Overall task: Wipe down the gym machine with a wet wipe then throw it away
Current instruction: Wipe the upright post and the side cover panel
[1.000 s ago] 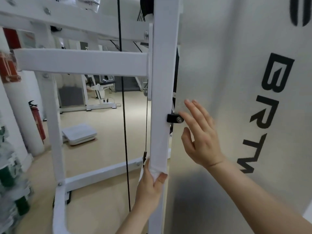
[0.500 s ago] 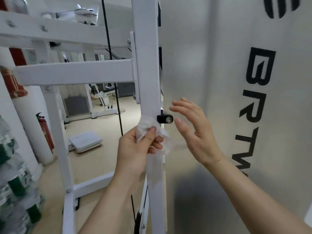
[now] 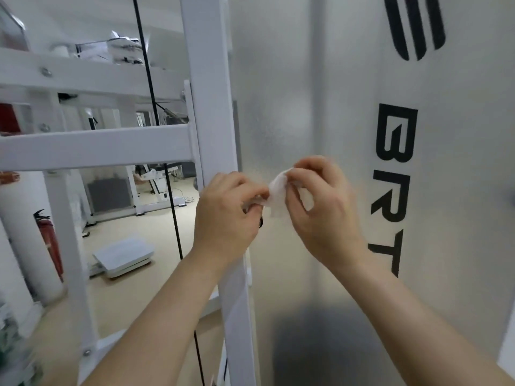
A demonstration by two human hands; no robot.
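Grip shared: wet wipe (image 3: 277, 190) crumpled, stretched between two hands in front of frosted panel (image 3: 306, 93). Left hand (image 3: 225, 215) pinches lower corner, fingers curled; wipe at its 2 o'clock. Right hand (image 3: 323, 207) pinches upper edge; wipe at its 10 o'clock. Gym machine's white post (image 3: 211, 107) at wipe's 9 o'clock, black cable (image 3: 156, 107) beyond.

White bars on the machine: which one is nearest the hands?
The tall upright post, right behind the left hand, which pinches the wet wipe with the right hand. The crossbar lies sideways to its left; the other upright stands farther left.
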